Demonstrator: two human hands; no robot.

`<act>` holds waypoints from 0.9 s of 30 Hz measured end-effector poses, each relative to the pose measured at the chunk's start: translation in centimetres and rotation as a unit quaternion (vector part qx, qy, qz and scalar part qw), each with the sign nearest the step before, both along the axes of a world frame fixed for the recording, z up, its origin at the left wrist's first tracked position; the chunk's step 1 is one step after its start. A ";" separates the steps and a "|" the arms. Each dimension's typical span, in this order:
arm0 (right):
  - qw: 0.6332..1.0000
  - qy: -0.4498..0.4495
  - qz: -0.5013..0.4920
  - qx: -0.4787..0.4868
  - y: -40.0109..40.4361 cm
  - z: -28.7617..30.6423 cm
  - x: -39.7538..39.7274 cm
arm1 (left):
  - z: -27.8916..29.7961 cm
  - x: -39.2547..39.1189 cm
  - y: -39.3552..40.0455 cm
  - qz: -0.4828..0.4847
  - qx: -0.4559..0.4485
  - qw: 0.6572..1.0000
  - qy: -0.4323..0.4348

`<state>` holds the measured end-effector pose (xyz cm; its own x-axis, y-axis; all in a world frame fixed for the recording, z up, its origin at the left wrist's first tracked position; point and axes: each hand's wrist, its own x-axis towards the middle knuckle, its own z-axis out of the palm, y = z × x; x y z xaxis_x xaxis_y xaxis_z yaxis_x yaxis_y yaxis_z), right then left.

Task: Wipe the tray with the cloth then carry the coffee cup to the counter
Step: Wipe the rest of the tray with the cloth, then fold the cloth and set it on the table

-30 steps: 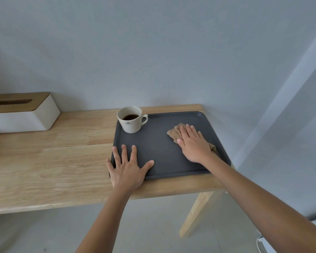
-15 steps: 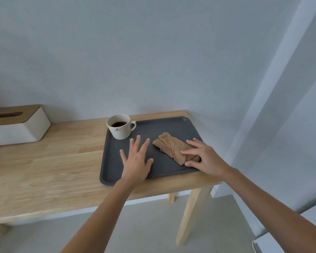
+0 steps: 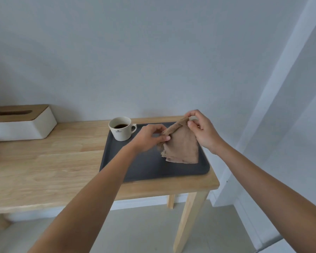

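Both hands now pinch the tan cloth [image 3: 181, 145] by its top edge, left hand [image 3: 148, 136] lower, right hand [image 3: 202, 130] higher, lifting it so it hangs over the dark tray [image 3: 144, 167]; half a second ago it lay bunched on the tray under the right hand. The coffee cup [image 3: 121, 128] stands in the tray's far left corner on the desk [image 3: 44, 170].

In the middle of the frame, the dark grey tray [image 3: 146, 167] lies flat. My white coffee cup [image 3: 121, 131], with dark coffee inside, stands upright at its upper left corner. The tan cloth [image 3: 181, 147] hangs over its right part, pinched along the top edge.
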<state>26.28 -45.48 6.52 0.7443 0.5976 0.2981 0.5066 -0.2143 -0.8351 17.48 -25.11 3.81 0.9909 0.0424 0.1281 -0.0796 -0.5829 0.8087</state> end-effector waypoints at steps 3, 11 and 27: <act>0.999 -0.022 0.022 -0.014 0.7 0.9 -0.2 | 2.6 -1.1 1.1 -0.033 0.000 0.998 0.052; 0.980 -0.014 0.198 -0.032 4.8 3.5 -2.8 | 7.3 -6.1 4.3 0.046 0.078 0.996 0.017; 0.962 -0.075 0.239 -0.113 22.6 5.3 -14.2 | 14.9 -20.7 19.5 0.121 0.224 0.961 0.110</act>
<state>12.06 -22.87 11.78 0.3281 0.9228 0.2019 0.7031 -0.0958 -0.7047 -3.22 -5.59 18.74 0.9639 0.2650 -0.0246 0.2470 -0.8563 0.4535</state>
